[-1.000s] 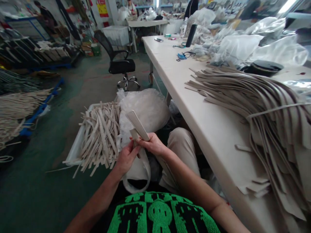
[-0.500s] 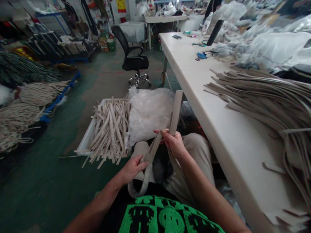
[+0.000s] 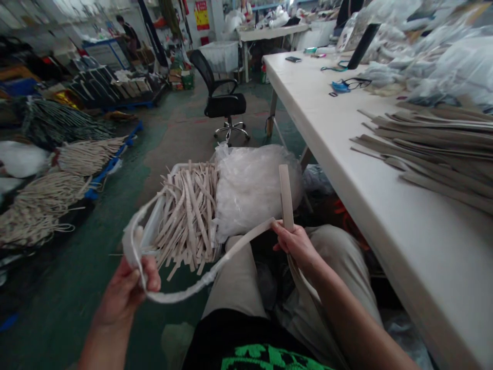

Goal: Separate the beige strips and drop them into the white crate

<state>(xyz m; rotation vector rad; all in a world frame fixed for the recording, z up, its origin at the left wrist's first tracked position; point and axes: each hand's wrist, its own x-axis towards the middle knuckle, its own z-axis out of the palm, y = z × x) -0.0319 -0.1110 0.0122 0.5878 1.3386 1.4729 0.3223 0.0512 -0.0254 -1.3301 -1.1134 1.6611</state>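
Observation:
A long pale fabric strip [image 3: 231,252] sags in a curve between my hands. At the left, my left hand [image 3: 129,285] is closed on this strip, which loops up above the fingers and bends back toward the bin. My right hand [image 3: 296,244], over my lap, pinches the strip's other end between thumb and fingers. The same hand also grips a flat beige strap [image 3: 285,198], whose end stands upright above the fist; its lower length hangs down past my wrist. Beyond my knees, a white plastic bin [image 3: 152,231] holds a heap of beige strips [image 3: 190,210].
A stuffed clear plastic bag [image 3: 250,190] sits right of the bin. Along my right runs a white table [image 3: 346,169] with a pile of beige straps [image 3: 431,149]. A black office chair [image 3: 225,103] stands ahead. Bundled cords [image 3: 46,200] lie on a blue pallet at left.
My left hand has swung out left and drawn the pale strip into a wide curve. My right hand keeps its grip, slightly lower and further right in view. The camera view has shifted left.

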